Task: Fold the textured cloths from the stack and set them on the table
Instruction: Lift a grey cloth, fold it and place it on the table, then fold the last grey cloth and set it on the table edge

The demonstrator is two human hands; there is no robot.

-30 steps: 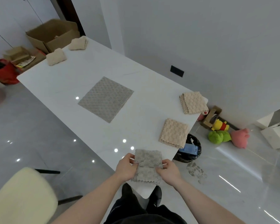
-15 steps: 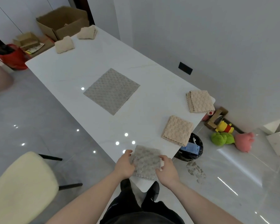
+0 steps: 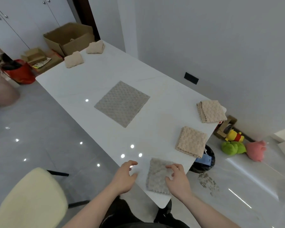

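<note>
A long white glossy tabletop [image 3: 92, 76] runs away beside a grey wall. At its near corner lies a folded grey dimpled cloth [image 3: 158, 176]; the right hand [image 3: 178, 178] hovers over its right edge, fingers loosely curled, grasping nothing. The left hand [image 3: 124, 177], grip released, sits just left of it, while the flat grey dimpled cloth [image 3: 122, 103] lies well ahead, nearer the left hand.

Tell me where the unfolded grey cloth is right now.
In the head view, the unfolded grey cloth lies flat mid-table, left of the two folded beige cloths and beyond the folded grey cloth.
</note>
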